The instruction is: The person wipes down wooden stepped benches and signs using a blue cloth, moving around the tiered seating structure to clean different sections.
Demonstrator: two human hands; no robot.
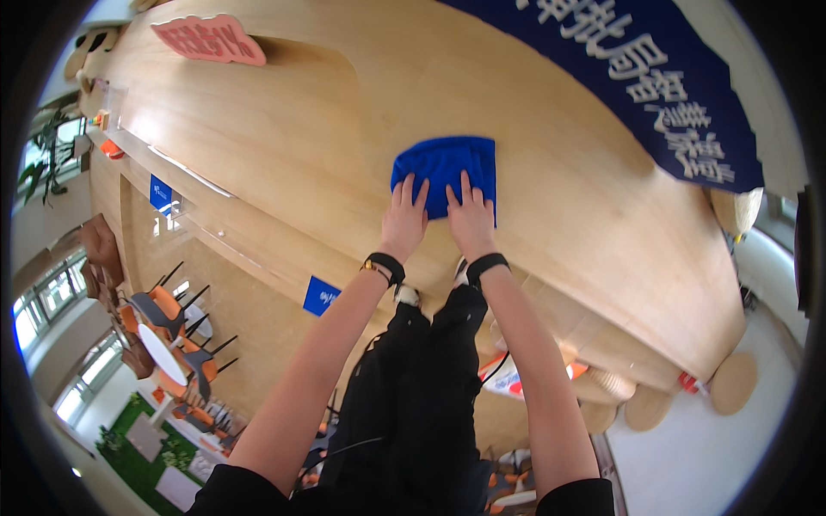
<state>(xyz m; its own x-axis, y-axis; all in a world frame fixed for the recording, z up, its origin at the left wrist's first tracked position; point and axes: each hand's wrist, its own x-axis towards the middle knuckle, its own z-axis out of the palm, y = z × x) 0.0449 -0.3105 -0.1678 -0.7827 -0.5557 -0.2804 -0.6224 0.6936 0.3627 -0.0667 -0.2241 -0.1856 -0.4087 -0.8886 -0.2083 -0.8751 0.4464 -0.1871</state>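
A folded blue cloth (445, 161) lies on a broad light-wood surface (310, 129). My left hand (405, 222) rests on the cloth's lower left part, fingers spread. Beside it, my right hand (471, 222) presses flat on the lower right part, its fingers also apart. Neither hand is curled around the cloth. The two hands do not touch each other. Both wrists wear dark bands, and my shoes (408, 295) show just below and between my hands.
A pink sign bearing writing (210, 40) stands at the upper left. Dark blue panelling with white lettering (645, 84) borders the upper right. Blue signs (321, 295) mark the lower wooden ledges. Orange-and-grey chairs (161, 309) surround a white table (162, 355). Round woven cushions (734, 384) lie at right.
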